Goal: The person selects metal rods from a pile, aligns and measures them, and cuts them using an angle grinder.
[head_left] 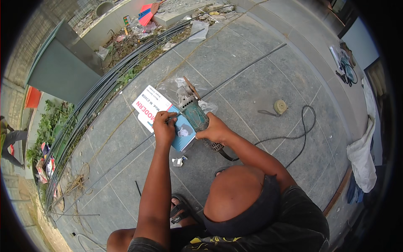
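Note:
My right hand [215, 129] is wrapped around the rear of a green angle grinder [195, 115]. The grinder's thin brown disc [191, 87] points away from me, close to a long dark steel rod [247, 67]. The rod runs diagonally from far right to near left, partly hidden by the grinder and my hand. My left hand [164, 128] is closed on the rod just left of the grinder; its fingertips partly hide the grip. A white and blue printed cardboard box [147, 105] lies beneath the left hand and grinder, with clear plastic [205, 106] beside it.
A black power cord [289, 137] loops across the grey tiles at right, near a yellow tape measure [280, 107]. Bundled long rods [100, 86] curve along the left edge by plants. Crumpled paper [178, 161] lies near my sandalled foot [179, 210]. Another person [14, 140] stands far left.

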Demonstrator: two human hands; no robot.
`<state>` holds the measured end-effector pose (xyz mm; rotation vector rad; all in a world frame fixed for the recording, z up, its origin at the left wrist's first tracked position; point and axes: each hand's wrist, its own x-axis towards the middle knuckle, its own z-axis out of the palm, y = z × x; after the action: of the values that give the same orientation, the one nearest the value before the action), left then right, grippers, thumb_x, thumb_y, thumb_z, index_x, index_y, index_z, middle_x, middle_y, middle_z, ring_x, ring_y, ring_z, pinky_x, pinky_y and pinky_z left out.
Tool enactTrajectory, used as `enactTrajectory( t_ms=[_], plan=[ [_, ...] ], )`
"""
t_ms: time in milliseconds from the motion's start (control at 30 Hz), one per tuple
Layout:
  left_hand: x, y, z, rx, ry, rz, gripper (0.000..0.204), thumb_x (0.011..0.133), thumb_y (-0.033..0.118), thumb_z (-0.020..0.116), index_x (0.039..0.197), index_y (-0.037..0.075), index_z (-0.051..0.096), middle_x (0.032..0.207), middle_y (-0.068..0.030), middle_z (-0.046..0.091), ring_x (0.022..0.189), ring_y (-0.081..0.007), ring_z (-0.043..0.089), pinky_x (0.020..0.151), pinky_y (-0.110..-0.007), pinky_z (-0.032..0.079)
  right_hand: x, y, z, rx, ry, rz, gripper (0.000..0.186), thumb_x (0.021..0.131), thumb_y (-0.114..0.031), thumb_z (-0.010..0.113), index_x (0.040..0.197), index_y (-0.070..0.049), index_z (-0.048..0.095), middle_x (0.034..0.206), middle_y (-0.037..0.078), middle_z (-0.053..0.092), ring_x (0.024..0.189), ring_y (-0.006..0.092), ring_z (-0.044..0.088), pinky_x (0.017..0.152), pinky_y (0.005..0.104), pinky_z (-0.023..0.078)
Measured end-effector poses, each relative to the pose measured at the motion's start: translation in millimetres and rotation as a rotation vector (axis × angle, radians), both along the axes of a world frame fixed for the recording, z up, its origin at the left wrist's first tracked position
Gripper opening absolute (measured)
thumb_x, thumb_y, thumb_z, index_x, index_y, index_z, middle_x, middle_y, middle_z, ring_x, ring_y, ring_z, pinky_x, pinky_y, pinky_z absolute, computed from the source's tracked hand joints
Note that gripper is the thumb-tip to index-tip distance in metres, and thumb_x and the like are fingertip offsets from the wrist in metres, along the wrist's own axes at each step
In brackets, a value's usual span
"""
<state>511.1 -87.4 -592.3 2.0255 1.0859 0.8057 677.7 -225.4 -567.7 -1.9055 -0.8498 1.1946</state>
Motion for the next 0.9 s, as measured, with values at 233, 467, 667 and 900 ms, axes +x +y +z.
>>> enactTrajectory(
  t_ms=[233, 467, 667, 900],
  plan=[
    [4, -3, 2, -0.004, 0.056, 0.035, 0.020, 0.079, 0.001, 0.075, 0.098, 0.007, 0.078, 0.098, -0.0097, 0.069, 0.089, -0.0230, 0.067, 0.083, -0.033, 0.052, 1, 0, -6, 0.010, -0.019, -0.005, 0.099, 0.056, -0.026, 0.081, 0.136, 0.015, 0.039, 0.125, 0.032, 0.058, 0.115, 0.0366, 0.060, 0.095, 0.0364, 0.049],
    [4, 0, -1, 0.000, 0.066, 0.052, 0.019, 0.078, 0.001, 0.075, 0.097, 0.006, 0.079, 0.099, -0.0103, 0.071, 0.090, -0.0232, 0.067, 0.083, -0.032, 0.051, 1, 0, -5, 0.015, -0.015, -0.006, 0.099, 0.057, -0.027, 0.082, 0.136, 0.015, 0.039, 0.125, 0.032, 0.058, 0.115, 0.0361, 0.060, 0.095, 0.0365, 0.049],
    [6, -2, -3, -0.007, 0.016, 0.075, 0.017, 0.076, -0.001, 0.074, 0.090, 0.006, 0.079, 0.094, -0.0125, 0.072, 0.087, -0.0286, 0.066, 0.081, -0.036, 0.052, 0, 0, -6, 0.003, -0.041, -0.015, 0.101, 0.056, -0.026, 0.083, 0.137, 0.015, 0.038, 0.125, 0.031, 0.058, 0.115, 0.0362, 0.060, 0.095, 0.0367, 0.049],
    [5, 0, -2, -0.007, 0.085, 0.072, 0.020, 0.076, 0.001, 0.075, 0.095, 0.007, 0.079, 0.097, -0.0107, 0.072, 0.089, -0.0238, 0.068, 0.082, -0.032, 0.052, 0, 1, 4, -0.008, -0.023, 0.000, 0.099, 0.057, -0.025, 0.083, 0.137, 0.014, 0.039, 0.124, 0.030, 0.059, 0.114, 0.0348, 0.061, 0.094, 0.0365, 0.049]
  ],
)
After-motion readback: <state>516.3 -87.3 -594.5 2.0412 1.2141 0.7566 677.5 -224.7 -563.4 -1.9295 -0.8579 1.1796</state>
